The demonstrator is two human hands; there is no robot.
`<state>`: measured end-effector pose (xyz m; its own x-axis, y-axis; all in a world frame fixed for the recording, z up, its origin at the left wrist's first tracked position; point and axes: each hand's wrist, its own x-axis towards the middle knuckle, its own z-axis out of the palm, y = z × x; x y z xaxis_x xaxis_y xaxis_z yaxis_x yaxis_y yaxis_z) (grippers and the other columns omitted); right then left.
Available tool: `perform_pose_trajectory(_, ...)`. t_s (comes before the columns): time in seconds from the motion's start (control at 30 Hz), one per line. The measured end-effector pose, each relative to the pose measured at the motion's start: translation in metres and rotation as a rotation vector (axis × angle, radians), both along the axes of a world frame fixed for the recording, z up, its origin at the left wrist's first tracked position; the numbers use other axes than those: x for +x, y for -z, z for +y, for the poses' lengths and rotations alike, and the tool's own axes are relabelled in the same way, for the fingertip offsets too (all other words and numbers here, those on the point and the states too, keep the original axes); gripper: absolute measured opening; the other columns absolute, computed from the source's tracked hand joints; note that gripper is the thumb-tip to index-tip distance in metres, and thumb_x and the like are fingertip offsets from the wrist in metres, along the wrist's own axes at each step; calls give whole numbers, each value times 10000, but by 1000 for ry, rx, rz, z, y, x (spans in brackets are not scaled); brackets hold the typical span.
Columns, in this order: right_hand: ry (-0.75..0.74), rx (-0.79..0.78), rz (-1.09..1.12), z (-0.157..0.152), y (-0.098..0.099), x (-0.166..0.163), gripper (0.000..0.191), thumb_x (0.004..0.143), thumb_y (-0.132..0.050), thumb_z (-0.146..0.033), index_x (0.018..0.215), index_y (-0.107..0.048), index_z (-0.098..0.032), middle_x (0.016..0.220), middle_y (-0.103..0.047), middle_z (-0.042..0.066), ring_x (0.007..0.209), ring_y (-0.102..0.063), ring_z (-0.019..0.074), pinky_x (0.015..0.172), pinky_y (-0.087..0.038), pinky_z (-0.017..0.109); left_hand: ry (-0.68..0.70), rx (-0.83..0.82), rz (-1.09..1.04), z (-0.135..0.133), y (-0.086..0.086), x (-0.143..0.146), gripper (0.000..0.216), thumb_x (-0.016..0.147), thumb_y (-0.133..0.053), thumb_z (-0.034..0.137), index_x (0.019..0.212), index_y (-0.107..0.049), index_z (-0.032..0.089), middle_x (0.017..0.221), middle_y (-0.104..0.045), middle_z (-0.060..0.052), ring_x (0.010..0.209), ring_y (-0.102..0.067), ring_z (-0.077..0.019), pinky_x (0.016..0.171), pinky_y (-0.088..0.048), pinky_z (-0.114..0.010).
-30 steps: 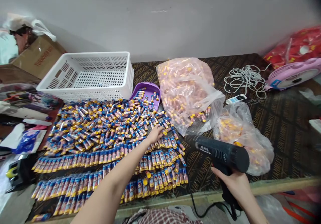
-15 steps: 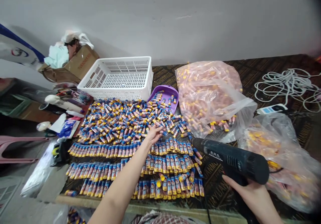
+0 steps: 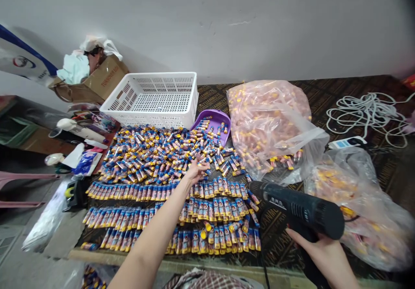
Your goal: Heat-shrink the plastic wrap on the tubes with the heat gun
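In the head view, the field has swung to the left since a second ago: a blue-and-white banner (image 3: 29, 60) now shows at the left edge, while the pink fan (image 3: 410, 124) at the right has shrunk to a sliver. The left hand (image 3: 195, 171) has drawn back leftward from the large bag and now sits over the near edge of the loose heap of small tubes (image 3: 139, 155), just behind the standing rows of tubes (image 3: 129, 217) on the worktop (image 3: 275, 241). Its fingers are partly spread; whether they hold a tube cannot be told. The right hand (image 3: 327, 250) remains wrapped around the handle of a black heat gun (image 3: 298, 209), whose nozzle again points left, near the right ends of the rows.

The purple scoop (image 3: 222, 117), behind the heap, has several blue-and-yellow tubes lying in it. To its right, the large clear bag (image 3: 269, 116) bulges with pinkish, yellow-capped tubes, some showing near its mouth. A smaller clear bag (image 3: 379, 220), beside the heat gun, contains more yellow-and-pink pieces. The white basket (image 3: 155, 120) stands behind the heap. Left of it, a cardboard box (image 3: 110, 79) has pale cloth piled on top.
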<state>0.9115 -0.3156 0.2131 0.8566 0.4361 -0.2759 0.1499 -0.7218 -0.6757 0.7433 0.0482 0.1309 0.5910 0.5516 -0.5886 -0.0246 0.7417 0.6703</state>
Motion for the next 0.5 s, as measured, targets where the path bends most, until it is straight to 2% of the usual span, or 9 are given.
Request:
perform_pose_trajectory(0.07,-18,23,13,3,-1,-2,456,531,-707,-432,876,-680,-135,872,-714,101,912,-634,314,853,-486,396,-128,69,33,17,0,-2,426,607,-691,57,963,-497,188,720,-570,36,576,-564,-49,478,-412,-119)
perform_pose_trajectory(0.13,-33,45,18,7,-4,-4,468,553,-698,-441,895,-670,-124,885,-711,118,900,-637,309,841,-491,399,-274,131,73,36,0,-6,367,707,-626,132,1026,-470,225,870,-595,8,743,-607,-88,628,-503,-206)
perform_pose_trajectory(0.2,-57,68,-1,13,-9,-5,477,576,-683,-435,931,-661,-117,901,-708,125,885,-642,298,830,-494,394,-294,194,184,49,-1,-10,399,768,-586,251,1129,-421,283,1070,-567,-26,881,-599,-133,711,-524,-303)
perform_pose_trajectory(0.27,-104,70,-28,21,-14,-7,478,580,-674,-423,949,-662,-119,897,-709,122,862,-646,293,811,-499,390,-228,286,343,52,0,-14,497,754,-605,321,1199,-385,305,1219,-495,-64,990,-565,-188,742,-515,-352)
perform_pose_trajectory(0.33,-170,45,-42,31,-18,-11,470,573,-669,-408,949,-670,-127,892,-710,119,849,-647,296,795,-501,388,-117,403,467,43,2,-15,530,710,-651,312,1190,-432,265,1260,-466,-99,1052,-530,-233,778,-492,-373)
perform_pose_trajectory(0.43,-269,12,-24,45,-20,-19,434,589,-648,-383,943,-678,-134,919,-706,129,881,-640,300,799,-494,383,108,563,499,12,9,-8,347,666,-683,257,992,-583,194,1109,-573,-108,1020,-538,-252,845,-445,-391)
perform_pose_trajectory(0.5,-315,9,-3,47,-20,-23,408,617,-625,-381,935,-680,-132,939,-701,133,909,-633,297,809,-488,380,285,655,496,-14,15,1,221,638,-699,247,835,-617,187,950,-625,-92,974,-554,-260,883,-414,-401)
